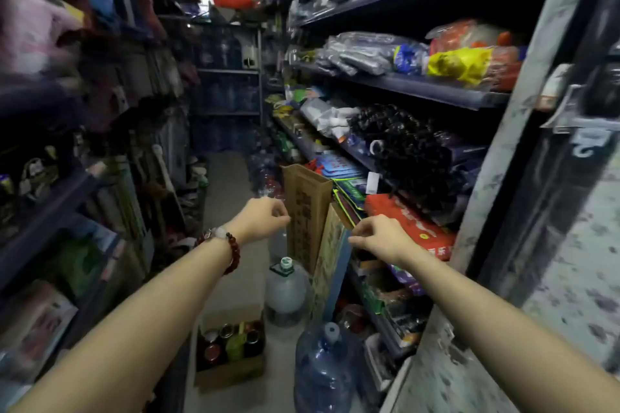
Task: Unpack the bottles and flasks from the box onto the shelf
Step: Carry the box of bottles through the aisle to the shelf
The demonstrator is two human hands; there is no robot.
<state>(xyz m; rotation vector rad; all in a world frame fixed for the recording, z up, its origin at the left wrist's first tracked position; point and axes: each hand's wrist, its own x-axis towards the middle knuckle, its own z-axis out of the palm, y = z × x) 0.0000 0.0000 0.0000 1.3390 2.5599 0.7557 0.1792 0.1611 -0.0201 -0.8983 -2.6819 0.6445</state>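
An open cardboard box (pixel 231 369) stands on the aisle floor below my arms, with several bottles and flasks (pixel 235 340) upright inside it. My left hand (pixel 260 218), with a red bead bracelet on the wrist, is curled with its fingertips pinched on the left edge of a tall brown carton (pixel 307 208) that leans against the right-hand shelf (pixel 436 90). My right hand (pixel 377 235) pinches the top corner of a flat printed board (pixel 330 255) just beside that carton. Neither hand holds a bottle.
Large water jugs stand on the floor right of the box: a clear one (pixel 287 292) and a blue one (pixel 323 369). Packed shelves line both sides of the narrow aisle. A red pack (pixel 412 228) lies on the right shelf near my right hand.
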